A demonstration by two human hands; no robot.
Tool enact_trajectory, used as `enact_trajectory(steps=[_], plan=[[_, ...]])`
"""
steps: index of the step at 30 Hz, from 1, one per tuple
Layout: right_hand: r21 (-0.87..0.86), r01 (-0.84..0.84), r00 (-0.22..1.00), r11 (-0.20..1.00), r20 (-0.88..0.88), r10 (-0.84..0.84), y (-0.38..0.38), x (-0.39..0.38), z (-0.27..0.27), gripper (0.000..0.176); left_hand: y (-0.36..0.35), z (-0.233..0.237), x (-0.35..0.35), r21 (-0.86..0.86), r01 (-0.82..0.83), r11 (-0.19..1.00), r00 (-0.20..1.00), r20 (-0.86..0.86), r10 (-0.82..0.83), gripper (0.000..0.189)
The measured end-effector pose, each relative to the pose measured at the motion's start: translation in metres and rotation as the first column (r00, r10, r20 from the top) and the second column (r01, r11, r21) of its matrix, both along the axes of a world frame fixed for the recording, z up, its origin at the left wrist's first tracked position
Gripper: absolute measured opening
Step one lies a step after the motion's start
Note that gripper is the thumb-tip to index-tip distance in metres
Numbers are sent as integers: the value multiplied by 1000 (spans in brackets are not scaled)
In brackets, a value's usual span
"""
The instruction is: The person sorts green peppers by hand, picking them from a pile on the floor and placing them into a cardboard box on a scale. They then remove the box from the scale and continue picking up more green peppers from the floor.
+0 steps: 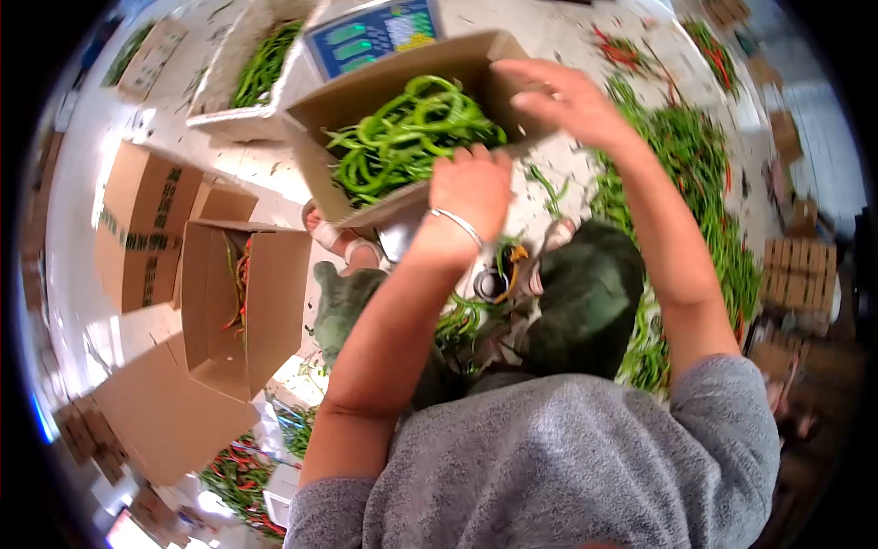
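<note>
Curled green peppers [402, 137] fill an open cardboard box [366, 90] at the upper middle. My left hand [471, 192], with a silver bracelet at the wrist, reaches over the near side of this box. Its slightly spread fingers rest on the peppers at the near right, with no pepper clearly gripped. My right hand [562, 96] hovers by the box's right wall, thumb and fingers apart, and holds nothing. A blue scale display [373, 41] stands just behind the box.
Green peppers [700, 174] lie heaped along the right. At the left, an open carton [279, 302] holds a few red and green peppers beside a taller carton [151, 220]. A white foam box [215, 96] with green peppers stands at the upper left. A sandaled foot [329, 233] shows below the box.
</note>
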State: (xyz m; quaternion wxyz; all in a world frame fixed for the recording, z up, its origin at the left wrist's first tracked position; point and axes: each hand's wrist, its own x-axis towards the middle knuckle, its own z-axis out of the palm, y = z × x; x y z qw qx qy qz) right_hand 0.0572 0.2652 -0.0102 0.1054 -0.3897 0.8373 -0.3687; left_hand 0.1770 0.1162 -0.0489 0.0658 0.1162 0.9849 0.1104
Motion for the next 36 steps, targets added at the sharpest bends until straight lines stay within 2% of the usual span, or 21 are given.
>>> enact_trajectory(steps=[3, 5, 6, 7, 9, 10, 11, 12, 13, 14, 15, 16, 20, 21, 24, 25, 27, 29, 31, 34, 36], plan=[[-95, 377, 923, 921, 117, -365, 133, 39, -30, 36, 2, 0, -11, 102, 51, 994, 999, 2, -51, 33], [-35, 641, 752, 767, 226, -619, 239, 97, -84, 33, 13, 11, -12, 159, 52, 986, 999, -21, -49, 38], [49, 752, 643, 657, 167, -748, 296, 139, -126, 34, 17, -1, -14, 193, 101, 976, 980, -190, -64, 31], [302, 813, 487, 499, 119, -865, 353, 190, -168, 37, 14, -13, -22, 201, 232, 952, 934, -321, -160, 33], [750, 657, 238, 78, -108, -965, 425, 313, -237, 32, 28, -9, -17, 456, 221, 862, 973, -160, -165, 28], [883, 449, 509, 135, -129, -851, 447, 377, -260, 24, 37, -8, -11, 587, 152, 795, 987, -56, -148, 26], [921, 333, 541, 203, -10, -841, 467, 445, -293, 21, 42, -12, -8, 593, 194, 782, 977, -45, -209, 26], [889, 383, -81, 251, 303, -949, 508, 535, -361, 19, 46, -18, -6, 596, 234, 768, 964, -38, -264, 27], [910, 405, -724, -88, 260, -638, 440, 528, -323, 23, 50, -26, 1, 640, 128, 758, 967, 88, -237, 27], [874, 486, -820, -34, 442, -363, 427, 551, -316, 33, 55, -32, 5, 665, 13, 747, 952, 220, -213, 27], [861, 504, -841, -73, 470, -267, 414, 563, -318, 41, 56, -44, 8, 664, -69, 745, 919, 333, -212, 28], [792, 610, -771, 20, 599, -214, 411, 577, -327, 30, 56, -55, 10, 647, -126, 752, 881, 422, -216, 28], [766, 641, -697, 42, 605, -385, 390, 506, -322, 14, 57, -99, 20, 584, -351, 733, 719, 669, -189, 30], [754, 656, -701, -44, 586, -407, 389, 491, -335, 16, 55, -107, 20, 473, -473, 743, 600, 791, -121, 28], [674, 717, -654, -177, 562, -507, 404, 468, -392, 29, 64, -131, 31, 521, -382, 764, 577, 779, -243, 28], [640, 753, -581, -152, 537, -612, 413, 475, -427, 35, 67, -136, 34, 489, -414, 768, 544, 809, -223, 28], [679, 725, -163, 112, 327, -931, 421, 480, -476, 28, 77, -145, 37, 443, -476, 760, 496, 849, -184, 28], [777, 625, -187, 72, 238, -953, 418, 465, -484, 24, 86, -153, 38, 406, -521, 750, 464, 873, -150, 28], [832, 510, -581, -220, 144, -801, 401, 442, -477, 22, 96, -159, 34, 378, -553, 742, 436, 891, -129, 29], [871, 436, -615, -226, 105, -782, 396, 427, -456, 24, 109, -170, 29, 347, -595, 724, 399, 910, -108, 29], [683, 587, -743, -435, 241, -624, 393, 434, -452, 17, 118, -177, 24, 340, -614, 713, 384, 917, -106, 29]])
